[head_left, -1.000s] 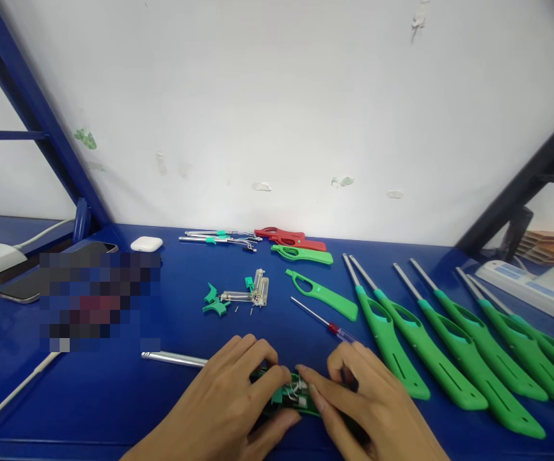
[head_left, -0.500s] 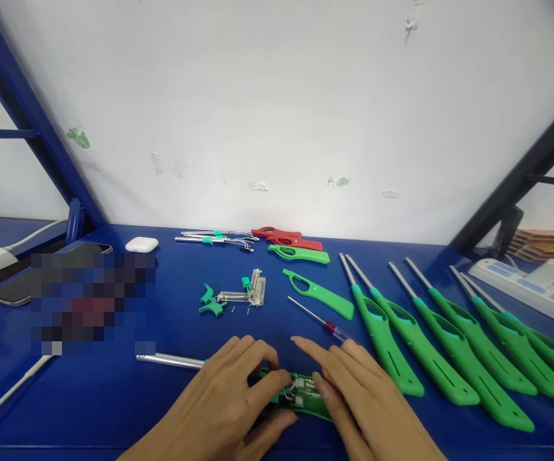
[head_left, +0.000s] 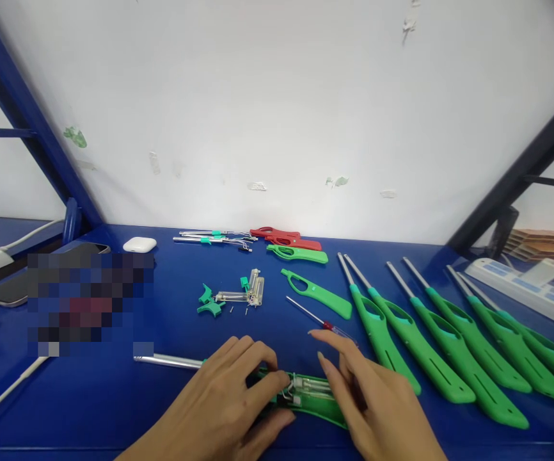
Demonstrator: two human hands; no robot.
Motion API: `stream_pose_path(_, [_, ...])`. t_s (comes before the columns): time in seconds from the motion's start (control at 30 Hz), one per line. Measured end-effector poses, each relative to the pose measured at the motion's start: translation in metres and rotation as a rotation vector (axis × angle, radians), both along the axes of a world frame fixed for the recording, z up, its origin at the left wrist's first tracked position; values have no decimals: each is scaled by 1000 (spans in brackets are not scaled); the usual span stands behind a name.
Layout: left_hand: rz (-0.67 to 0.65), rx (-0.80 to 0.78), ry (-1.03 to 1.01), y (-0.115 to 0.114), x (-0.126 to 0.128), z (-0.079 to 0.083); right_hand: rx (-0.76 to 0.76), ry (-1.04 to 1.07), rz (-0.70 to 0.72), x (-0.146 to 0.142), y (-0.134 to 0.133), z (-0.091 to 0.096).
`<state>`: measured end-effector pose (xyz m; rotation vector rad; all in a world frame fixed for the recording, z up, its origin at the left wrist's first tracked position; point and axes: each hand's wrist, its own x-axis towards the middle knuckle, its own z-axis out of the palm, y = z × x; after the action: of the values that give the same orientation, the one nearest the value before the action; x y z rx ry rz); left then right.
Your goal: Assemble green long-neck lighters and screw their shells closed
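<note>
An opened green lighter half-shell point(head_left: 311, 398) with wires and a clear tank inside lies at the near edge of the blue table point(head_left: 114, 390); its metal tube point(head_left: 166, 361) points left. My left hand point(head_left: 229, 403) pinches the shell between thumb and fingers. My right hand point(head_left: 368, 400) hovers over the shell's right part, fingers spread and reaching towards a small red-handled screwdriver point(head_left: 322, 322) just beyond its fingertips.
Several assembled green lighters point(head_left: 430, 346) lie in a row at the right. Loose green point(head_left: 318, 293) and red shells point(head_left: 286, 238), small parts point(head_left: 238, 296), metal tubes point(head_left: 210, 238), an earbud case point(head_left: 139, 244), a phone point(head_left: 6, 291) and a power strip point(head_left: 526, 288) lie around.
My right hand has let go of the shell's inner parts, opened, and moved right and forward towards the screwdriver. My left hand keeps its hold. The view has shifted slightly.
</note>
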<state>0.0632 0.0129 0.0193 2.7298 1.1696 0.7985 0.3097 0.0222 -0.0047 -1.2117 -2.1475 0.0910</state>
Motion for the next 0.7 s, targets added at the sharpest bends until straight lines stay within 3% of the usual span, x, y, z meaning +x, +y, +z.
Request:
stream_pose_path(0.23, [-18,-2,19,-2,-1,4,9,-64,42,2,1,-4])
stream_pose_path(0.7, [-69,12,-19,1,-2,-3,69,-158,85,-5,2,8])
